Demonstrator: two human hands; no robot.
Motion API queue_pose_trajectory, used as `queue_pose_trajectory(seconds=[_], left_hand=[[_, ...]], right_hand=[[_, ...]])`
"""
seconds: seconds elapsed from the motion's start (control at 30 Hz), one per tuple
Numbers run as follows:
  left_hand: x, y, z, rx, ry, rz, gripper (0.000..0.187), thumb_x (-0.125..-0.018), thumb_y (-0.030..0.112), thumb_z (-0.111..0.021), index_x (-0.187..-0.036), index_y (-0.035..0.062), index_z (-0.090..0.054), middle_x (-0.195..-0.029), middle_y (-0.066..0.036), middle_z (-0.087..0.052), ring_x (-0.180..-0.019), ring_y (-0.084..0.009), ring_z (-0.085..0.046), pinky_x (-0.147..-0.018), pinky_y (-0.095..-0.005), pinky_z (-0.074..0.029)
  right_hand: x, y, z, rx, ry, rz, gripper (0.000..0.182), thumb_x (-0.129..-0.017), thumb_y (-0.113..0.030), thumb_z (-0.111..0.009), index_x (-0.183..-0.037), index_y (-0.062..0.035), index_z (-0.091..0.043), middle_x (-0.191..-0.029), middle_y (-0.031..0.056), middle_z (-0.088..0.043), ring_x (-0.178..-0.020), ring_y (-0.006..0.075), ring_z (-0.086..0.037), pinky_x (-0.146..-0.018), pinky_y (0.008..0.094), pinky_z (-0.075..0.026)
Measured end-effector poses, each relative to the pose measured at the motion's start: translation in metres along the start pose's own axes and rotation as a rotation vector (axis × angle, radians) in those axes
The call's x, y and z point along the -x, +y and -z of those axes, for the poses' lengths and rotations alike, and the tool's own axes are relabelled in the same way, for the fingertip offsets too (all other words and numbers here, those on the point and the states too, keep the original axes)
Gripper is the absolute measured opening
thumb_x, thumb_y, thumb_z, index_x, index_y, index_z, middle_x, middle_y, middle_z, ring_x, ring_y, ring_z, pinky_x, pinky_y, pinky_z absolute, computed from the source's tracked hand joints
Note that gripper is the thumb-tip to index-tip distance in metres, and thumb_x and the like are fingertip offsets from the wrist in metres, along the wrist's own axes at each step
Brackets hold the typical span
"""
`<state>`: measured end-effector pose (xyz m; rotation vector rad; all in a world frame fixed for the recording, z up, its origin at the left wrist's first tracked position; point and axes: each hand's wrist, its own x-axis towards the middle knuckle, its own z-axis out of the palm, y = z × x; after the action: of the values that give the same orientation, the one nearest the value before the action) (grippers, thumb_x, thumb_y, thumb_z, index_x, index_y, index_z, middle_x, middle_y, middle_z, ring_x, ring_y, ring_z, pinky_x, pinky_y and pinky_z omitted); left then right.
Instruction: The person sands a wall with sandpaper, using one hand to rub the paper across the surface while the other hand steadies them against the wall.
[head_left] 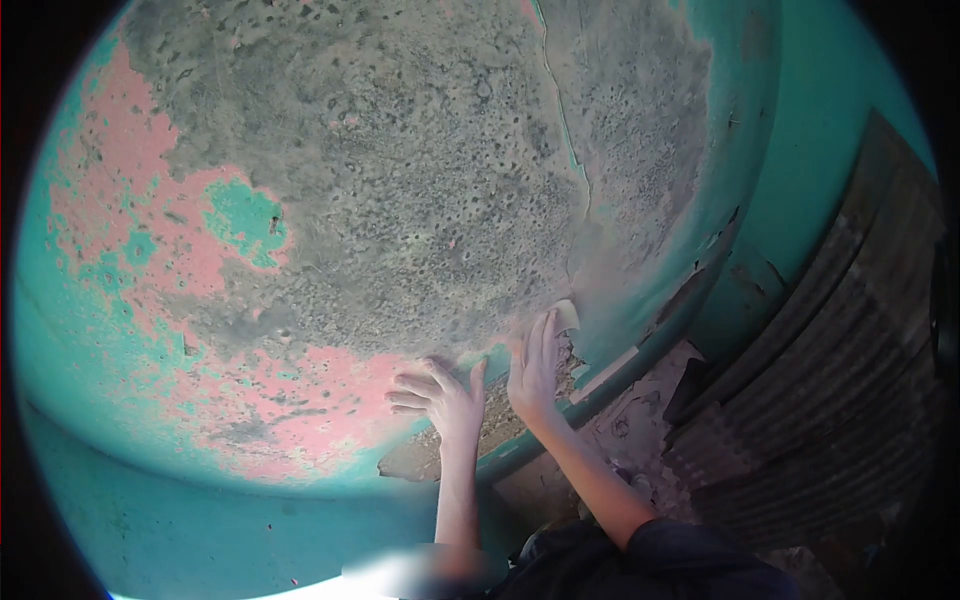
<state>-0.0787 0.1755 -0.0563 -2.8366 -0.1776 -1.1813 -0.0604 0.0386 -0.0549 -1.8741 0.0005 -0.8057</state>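
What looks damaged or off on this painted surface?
Plenty: the teal paint is worn to pink and a large pitted grey patch. A jagged crack runs down its upper right. Low down, behind the hands, a ragged strip has broken away, exposing rough brown material.

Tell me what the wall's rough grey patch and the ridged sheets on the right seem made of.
The rough grey patch looks like cement or plaster, matt and pitted, edged by worn pink paint and green paint. The ridged sheets could be dull metal or fibre cement; their parallel corrugations fit both.
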Motion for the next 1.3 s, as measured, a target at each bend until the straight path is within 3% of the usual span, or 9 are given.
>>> queue_pose_trajectory(seconds=[0.07, 0.4, 0.5, 0.7, 0.9, 0.97, 1.1, 1.2, 1.3], left_hand=[[0.0, 0.0, 0.002, 0.006, 0.005, -0.002, 0.114, -0.087, 0.067, -0.058, -0.155, 0.0057, 0.01, -0.143, -0.052, 0.018, -0.125, -0.0778, 0.018, -0.092, -0.0863, 0.004], [0.0, 0.001, 0.0, 0.019, -0.002, 0.009, 0.111, -0.087, 0.066, -0.058, -0.155, 0.0035, 0.003, -0.144, -0.052, 0.016, -0.126, -0.0777, 0.016, -0.092, -0.0863, 0.003], [-0.002, 0.002, 0.003, 0.062, 0.032, 0.023, 0.11, -0.087, 0.066, -0.059, -0.156, 0.0107, 0.006, -0.142, -0.055, 0.004, -0.121, -0.0831, 0.003, -0.087, -0.0896, -0.004], [-0.004, 0.005, 0.005, 0.054, 0.061, 0.018, 0.107, -0.087, 0.066, -0.058, -0.156, 0.009, 0.0, -0.142, -0.055, 0.002, -0.121, -0.0833, 0.002, -0.087, -0.0897, -0.005], [0.0, 0.006, 0.007, 0.066, -0.006, 0.05, 0.1, -0.088, 0.065, -0.057, -0.154, 0.0062, -0.011, -0.141, -0.056, -0.005, -0.121, -0.0838, -0.001, -0.087, -0.0896, -0.006], [-0.002, 0.007, 0.007, 0.061, 0.022, 0.045, 0.098, -0.089, 0.065, -0.057, -0.153, 0.0055, -0.013, -0.141, -0.056, -0.009, -0.121, -0.0837, -0.002, -0.088, -0.0893, -0.006], [-0.003, 0.008, 0.008, 0.079, 0.005, 0.066, 0.097, -0.089, 0.065, -0.056, -0.153, 0.0047, -0.016, -0.14, -0.055, -0.012, -0.121, -0.0837, -0.002, -0.088, -0.0892, -0.007], [-0.002, 0.008, 0.008, 0.068, -0.001, 0.071, 0.095, -0.088, 0.065, -0.057, -0.151, 0.004, -0.02, -0.14, -0.055, -0.012, -0.121, -0.0838, -0.002, -0.088, -0.0891, -0.007], [-0.003, 0.009, 0.007, 0.084, 0.009, 0.077, 0.092, -0.088, 0.064, -0.057, -0.15, 0.0032, -0.025, -0.14, -0.055, -0.013, -0.121, -0.0839, -0.002, -0.088, -0.0891, -0.007]], right_hand=[[0.032, -0.004, -0.005, 0.063, -0.151, 0.148, 0.056, -0.103, -0.015, -0.039, -0.146, 0.017, -0.023, -0.154, 0.0371, -0.016, -0.144, 0.0503, -0.018, -0.116, 0.0523, -0.02], [0.012, -0.004, 0.005, 0.052, -0.103, 0.095, 0.061, -0.101, -0.02, -0.04, -0.148, 0.0139, -0.02, -0.155, 0.0356, -0.016, -0.145, 0.0495, -0.016, -0.117, 0.0542, -0.018], [0.016, -0.003, 0.009, 0.275, -0.305, 0.236, 0.056, -0.104, -0.016, -0.037, -0.147, 0.016, -0.021, -0.156, 0.0352, -0.013, -0.145, 0.0498, -0.017, -0.118, 0.0499, -0.018], [-0.027, -0.011, 0.022, 0.01, -0.011, 0.108, 0.059, -0.099, -0.018, -0.045, -0.146, 0.0143, -0.027, -0.152, 0.0359, -0.023, -0.144, 0.0494, -0.021, -0.117, 0.0549, -0.019], [-0.005, -0.005, 0.025, 0.404, -0.342, 0.328, 0.061, -0.102, -0.017, -0.043, -0.149, 0.0136, -0.02, -0.155, 0.0353, -0.017, -0.145, 0.0495, -0.017, -0.117, 0.0533, -0.018], [-0.05, -0.018, 0.032, 0.162, -0.065, 0.238, 0.063, -0.097, -0.017, -0.047, -0.148, 0.0126, -0.025, -0.154, 0.0319, -0.024, -0.145, 0.0472, -0.021, -0.117, 0.0556, -0.019], [-0.053, -0.023, 0.03, 0.131, 0.0, 0.261, 0.063, -0.096, -0.017, -0.048, -0.148, 0.0119, -0.025, -0.154, 0.0318, -0.025, -0.144, 0.0474, -0.023, -0.116, 0.0579, -0.021], [0.018, 0.0, 0.01, 0.23, -0.277, 0.269, 0.064, -0.095, -0.017, -0.05, -0.149, 0.0083, -0.027, -0.155, 0.0316, -0.024, -0.145, 0.0462, -0.023, -0.115, 0.0605, -0.021], [0.014, 0.009, 0.009, 0.317, -0.295, 0.288, 0.064, -0.094, -0.018, -0.051, -0.149, 0.0073, -0.029, -0.154, 0.0311, -0.025, -0.145, 0.046, -0.023, -0.114, 0.0605, -0.021]])
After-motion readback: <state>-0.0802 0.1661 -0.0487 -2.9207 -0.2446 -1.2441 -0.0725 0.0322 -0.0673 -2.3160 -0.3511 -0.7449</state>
